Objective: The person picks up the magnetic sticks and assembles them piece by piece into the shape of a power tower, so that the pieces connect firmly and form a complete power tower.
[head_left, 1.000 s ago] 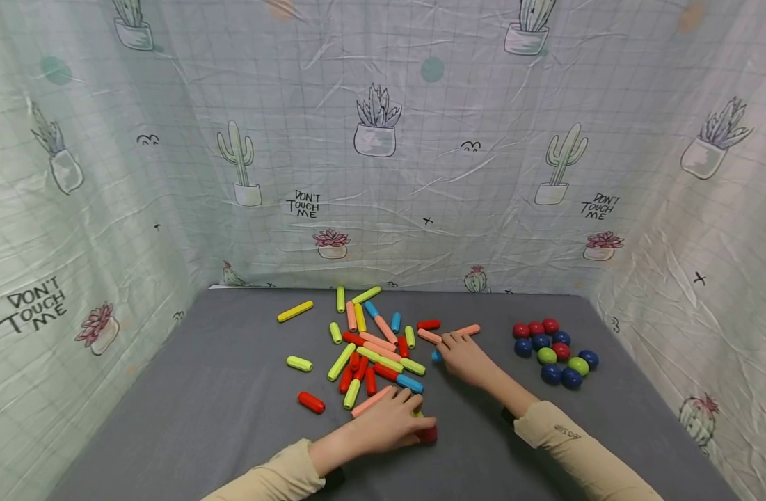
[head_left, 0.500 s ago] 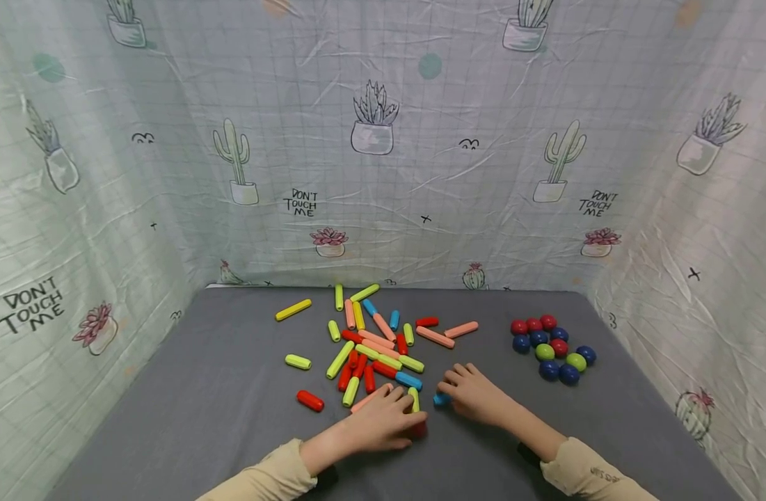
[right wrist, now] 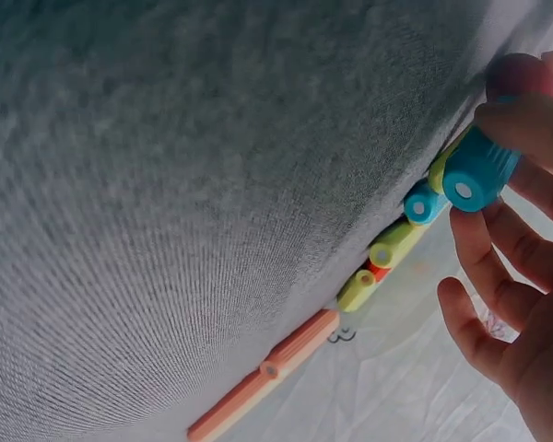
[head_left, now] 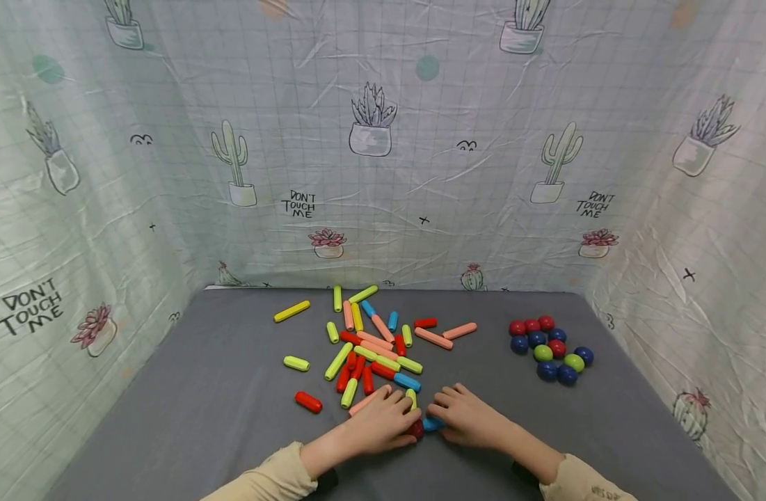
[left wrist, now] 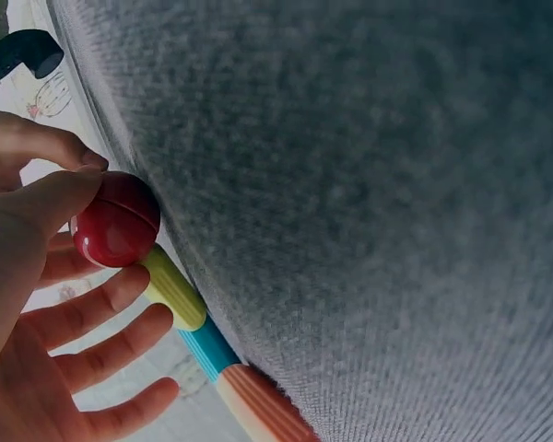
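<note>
In the head view my left hand (head_left: 383,421) holds a dark red ball (head_left: 416,429) near the front of the table. The left wrist view shows thumb and fingers pinching the ball (left wrist: 118,221), which has a groove across it. A yellow-green stick (head_left: 411,398) stands out beyond the ball; whether it is joined to it I cannot tell. To the right, my right hand (head_left: 473,417) grips a short blue stick (right wrist: 484,170) between thumb and fingers. One end of this stick points at the ball, touching or nearly so; the thumb covers that spot.
Behind the hands lies a loose pile of red, yellow-green, blue and salmon sticks (head_left: 385,362), some joined end to end. Several red, blue and green balls (head_left: 556,348) sit at the right of the grey table (head_left: 188,390). Printed curtains (head_left: 264,243) enclose the back and sides.
My right hand has come from beside the salmon sticks toward the front and left, bringing the blue stick to the ball. The left hand has shifted slightly left with the red ball.
</note>
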